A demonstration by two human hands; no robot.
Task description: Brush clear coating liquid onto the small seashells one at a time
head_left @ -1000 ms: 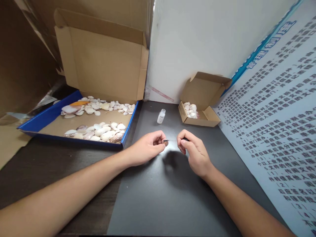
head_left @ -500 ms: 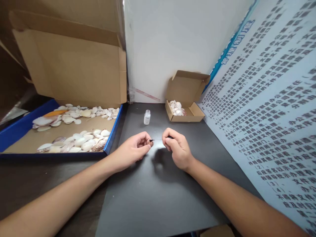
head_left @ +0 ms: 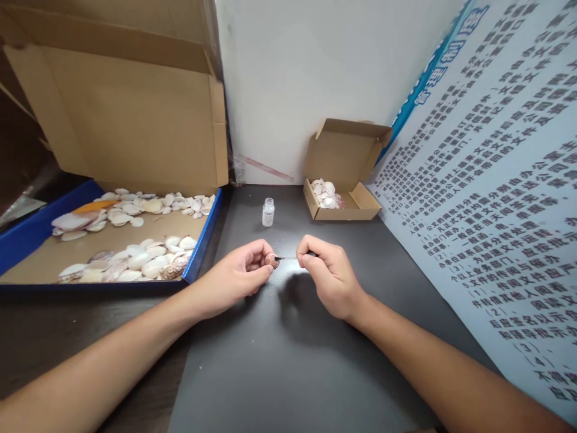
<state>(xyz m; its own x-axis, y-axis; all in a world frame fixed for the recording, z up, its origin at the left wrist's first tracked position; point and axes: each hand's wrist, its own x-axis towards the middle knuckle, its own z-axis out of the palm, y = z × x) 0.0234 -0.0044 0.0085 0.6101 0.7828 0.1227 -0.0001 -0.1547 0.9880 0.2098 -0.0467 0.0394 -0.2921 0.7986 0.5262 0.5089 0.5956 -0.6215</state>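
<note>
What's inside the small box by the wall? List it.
The small box holds a heap of pale shells at its left end. Whatever lies beneath the heap is covered.

A makeshift craft or packing corner of an office or small workshop. A dark tabletop (head_left: 288, 361) is pushed against a white wall (head_left: 315, 78); a printed notice board of rules (head_left: 496, 198) leans at the right. Open cardboard boxes (head_left: 126, 114), a blue tray of seashells (head_left: 27, 234) and a small shell-filled carton (head_left: 347, 204) sit around.

White wall poster (head_left: 487, 198) — rows of black Chinese print, blue header characters "管理制度"
</note>
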